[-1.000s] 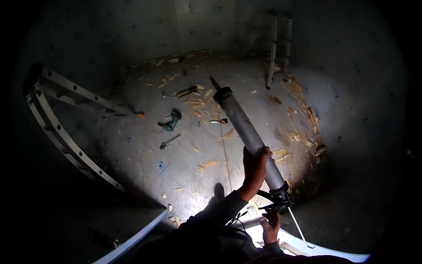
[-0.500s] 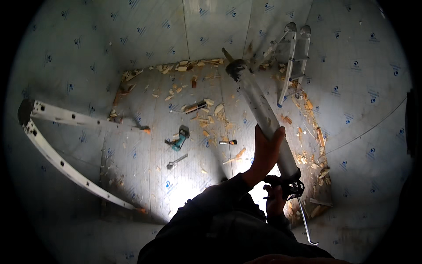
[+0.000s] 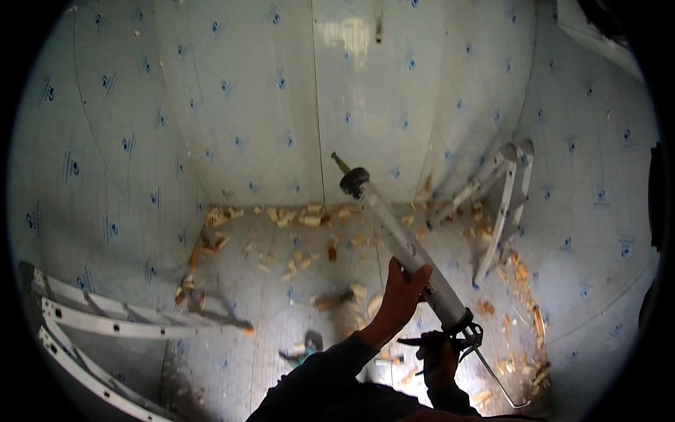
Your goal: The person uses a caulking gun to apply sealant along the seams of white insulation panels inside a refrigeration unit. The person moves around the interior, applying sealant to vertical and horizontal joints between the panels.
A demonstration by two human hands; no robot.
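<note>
A long grey caulking gun [image 3: 402, 243] slants up and to the left in front of me, its dark-capped front end and greenish nozzle pointing toward the far wall. Around the middle of its barrel, my left hand [image 3: 401, 295] is closed, with the thumb along the near side. At the lower end my right hand [image 3: 437, 357] grips the black handle and trigger, its fingers partly in shadow. A bent metal plunger rod sticks out behind the handle, toward the lower right. The nozzle touches nothing that I can see.
Folding ladders stand at the left [image 3: 133, 325] and the far right [image 3: 508, 211]. Yellowish foam scraps [image 3: 302, 214] lie along the wall bases and across the floor. A teal power tool [image 3: 302, 348] lies on the floor beside my left sleeve. Film-covered panels [image 3: 365, 105] form the walls.
My view has tilted up, showing more of the far wall and moving the floor lower in the picture. Both hands keep hold of the caulking gun.
</note>
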